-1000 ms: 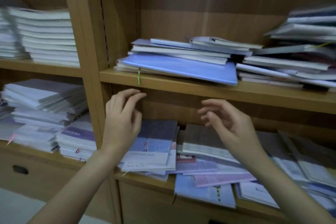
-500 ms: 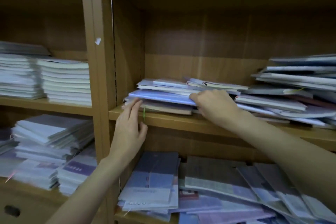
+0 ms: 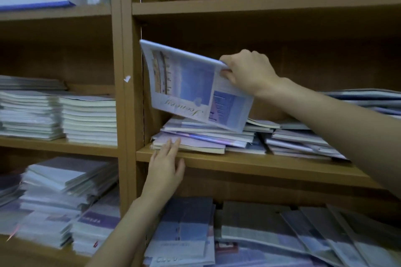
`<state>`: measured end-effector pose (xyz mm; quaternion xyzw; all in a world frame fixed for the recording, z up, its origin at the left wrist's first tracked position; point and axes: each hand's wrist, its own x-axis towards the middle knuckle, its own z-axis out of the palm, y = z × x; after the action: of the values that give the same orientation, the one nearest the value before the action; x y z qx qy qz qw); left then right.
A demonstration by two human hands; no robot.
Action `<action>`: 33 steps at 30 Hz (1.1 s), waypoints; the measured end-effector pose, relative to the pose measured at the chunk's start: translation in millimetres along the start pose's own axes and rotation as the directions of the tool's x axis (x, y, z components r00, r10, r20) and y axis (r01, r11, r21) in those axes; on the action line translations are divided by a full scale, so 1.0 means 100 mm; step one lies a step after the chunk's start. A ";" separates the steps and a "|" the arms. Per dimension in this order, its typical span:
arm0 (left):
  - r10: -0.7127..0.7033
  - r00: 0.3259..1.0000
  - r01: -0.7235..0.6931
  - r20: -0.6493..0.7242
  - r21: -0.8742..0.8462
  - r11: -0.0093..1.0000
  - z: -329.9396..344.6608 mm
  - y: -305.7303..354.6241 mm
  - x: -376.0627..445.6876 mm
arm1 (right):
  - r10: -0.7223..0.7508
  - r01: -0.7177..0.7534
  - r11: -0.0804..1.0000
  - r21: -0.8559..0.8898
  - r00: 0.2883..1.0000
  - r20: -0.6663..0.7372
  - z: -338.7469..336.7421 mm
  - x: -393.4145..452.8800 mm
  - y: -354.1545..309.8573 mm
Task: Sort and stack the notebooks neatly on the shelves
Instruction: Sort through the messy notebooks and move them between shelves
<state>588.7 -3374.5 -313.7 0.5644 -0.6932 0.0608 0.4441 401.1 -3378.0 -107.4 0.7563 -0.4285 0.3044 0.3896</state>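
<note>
Notebook: a thin, soft-covered notebook point(image 3: 195, 86) with a pale blue and lilac cover is lifted on edge above the untidy pile point(image 3: 201, 136) at the left end of the middle shelf point(image 3: 249, 162), its lower corner just over the pile.
Right hand: the right hand point(image 3: 247, 73) pinches the notebook's upper right corner, thumb under and fingers over the spine edge.
Left hand: the left hand point(image 3: 166, 167) lies flat with straight fingers on the shelf's front edge, fingertips touching the lowest notebooks of the pile; it holds nothing.
Handling: the cover bows slightly under its own weight, so it looks light and floppy, probably glossy and apt to slide off a slanted stack.
Where to hold: a corner pinch is enough to lift it; a hold along the spine or a palm beneath would likely keep it flat when laying it down.
Surroundings: squared stacks point(image 3: 86, 119) fill the left bay; loose notebooks point(image 3: 303, 238) sprawl on the shelf below.
</note>
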 end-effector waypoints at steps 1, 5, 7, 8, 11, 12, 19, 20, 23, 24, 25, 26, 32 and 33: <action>-0.019 0.999 0.014 -0.043 -0.116 0.993 -0.08 0.04 -0.03 | -0.006 0.007 1.000 0.003 1.000 -0.019 -0.03 -0.05 -0.01; -0.098 0.987 0.039 -0.128 -0.402 0.915 -0.32 0.18 -0.16 | 0.074 -0.072 0.996 0.053 0.996 -0.041 -0.20 -0.25 0.01; -0.108 0.985 0.025 -0.137 -0.500 0.866 -0.44 0.27 -0.24 | 0.092 -0.089 0.993 0.077 0.995 -0.033 -0.34 -0.42 0.01; -0.105 0.985 0.016 -0.137 -0.532 0.847 -0.48 0.31 -0.29 | 0.082 -0.079 0.992 0.097 0.996 -0.025 -0.44 -0.53 0.01; -0.150 0.976 0.018 -0.159 -0.625 0.780 -0.57 0.44 -0.46 | 0.030 -0.041 0.988 0.149 0.997 0.071 -0.75 -0.91 0.02; -0.178 0.970 0.025 -0.166 -0.658 0.752 -0.57 0.45 -0.52 | 0.017 -0.035 0.989 0.145 0.992 0.127 -0.83 -1.03 0.03; -0.314 0.871 0.484 0.378 -0.770 0.415 0.04 0.33 -1.04 | -0.032 0.085 0.992 -0.092 0.883 0.468 -0.49 -2.04 0.02; -0.337 0.790 0.598 0.512 -0.765 0.238 0.16 0.34 -1.07 | -0.028 0.112 0.983 -0.146 0.876 0.482 -0.35 -2.19 -0.01; -0.265 0.619 0.742 0.740 -0.661 -0.112 0.49 0.47 -1.10 | -0.043 0.122 0.982 -0.145 0.889 0.456 0.14 -2.63 -0.13; -0.247 0.589 0.758 0.770 -0.632 -0.163 0.60 0.52 -1.09 | -0.074 0.118 0.990 -0.079 0.904 0.422 0.30 -2.77 -0.23; -0.238 0.568 0.764 0.788 -0.612 -0.202 0.70 0.57 -1.08 | -0.095 0.118 0.992 -0.032 0.908 0.409 0.44 -2.87 -0.33; -0.239 0.562 0.761 0.792 -0.608 -0.225 0.79 0.61 -1.07 | -0.110 0.117 0.993 0.010 0.903 0.416 0.54 -2.94 -0.46; -0.402 0.593 0.738 0.698 -0.671 -0.076 0.98 0.14 -0.97 | -0.151 -0.683 0.534 0.498 0.503 0.851 1.06 -3.15 -0.35; -0.394 0.594 0.743 0.702 -0.666 -0.067 0.98 0.05 -0.96 | -0.070 -0.771 0.426 0.473 0.494 0.867 1.12 -3.24 -0.30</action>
<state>528.0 -3359.7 -436.1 0.4171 -0.3233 -0.6430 0.5551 296.5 -3330.4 -432.1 0.7605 -0.5189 0.1856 -0.3433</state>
